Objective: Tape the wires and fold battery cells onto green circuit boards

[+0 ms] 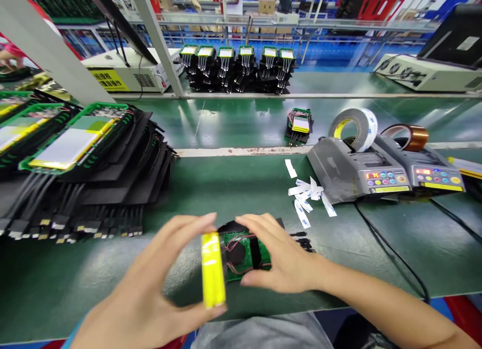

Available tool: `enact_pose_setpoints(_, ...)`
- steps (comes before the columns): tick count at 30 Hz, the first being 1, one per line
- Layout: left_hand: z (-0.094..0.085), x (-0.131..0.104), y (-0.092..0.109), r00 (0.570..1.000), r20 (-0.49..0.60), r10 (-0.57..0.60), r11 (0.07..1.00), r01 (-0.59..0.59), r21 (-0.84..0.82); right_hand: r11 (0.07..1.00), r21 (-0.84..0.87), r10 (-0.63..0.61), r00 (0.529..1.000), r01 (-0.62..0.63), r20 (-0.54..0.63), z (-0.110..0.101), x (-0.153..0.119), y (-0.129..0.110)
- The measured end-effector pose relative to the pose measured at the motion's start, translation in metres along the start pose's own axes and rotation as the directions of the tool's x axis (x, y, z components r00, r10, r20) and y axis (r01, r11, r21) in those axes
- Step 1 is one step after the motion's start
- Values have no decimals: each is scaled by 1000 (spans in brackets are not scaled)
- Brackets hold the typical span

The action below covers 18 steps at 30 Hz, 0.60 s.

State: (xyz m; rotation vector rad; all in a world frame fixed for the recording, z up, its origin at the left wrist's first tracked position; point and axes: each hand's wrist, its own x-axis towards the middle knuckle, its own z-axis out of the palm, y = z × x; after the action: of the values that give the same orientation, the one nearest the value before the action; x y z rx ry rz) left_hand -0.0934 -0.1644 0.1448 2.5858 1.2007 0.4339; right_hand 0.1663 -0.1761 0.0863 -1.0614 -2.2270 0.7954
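Observation:
My left hand holds a yellow-taped battery pack on edge, thumb at its lower end and fingers at its upper end. Just right of it, a green circuit board in a black casing lies on the bench, with thin pink wires, a dark round part and a black strip across it. My right hand spans this board, fingers on the far edge and thumb on the near one. Black cables with plugs stick out beyond it to the right. My right hand covers part of the board.
Stacked black units with white-and-yellow batteries fill the left. White liner strips lie before two tape dispensers, carrying a grey roll and an amber roll. Another unit sits beyond a raised strip; several more stand behind.

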Motion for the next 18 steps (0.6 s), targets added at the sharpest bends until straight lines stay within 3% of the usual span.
enact_pose_setpoints(2,7,17,15,997,-63,42,984,-52,-170,979,203,34,999,-36,16,2,8,-14)
enact_pose_setpoints(4,13,23,17,996,-87,-19,967,-3,-253,936,341,98,995,-92,0,3,10,-21)
enact_pose_setpoints(7,28,15,7,990,42,-137,970,143,-199,888,427,207,977,-168,-47,4,5,-18)
enact_pose_setpoints(10,53,4,-2,973,153,-174,969,198,-151,861,489,213,973,-141,-93,5,-3,-10)
enact_pose_setpoints(14,81,7,3,969,56,-242,956,248,-157,830,549,183,978,-100,-100,10,-9,-5)
enact_pose_setpoints(18,92,14,8,965,-33,-261,954,252,-163,816,576,169,976,-59,-138,15,-19,1)
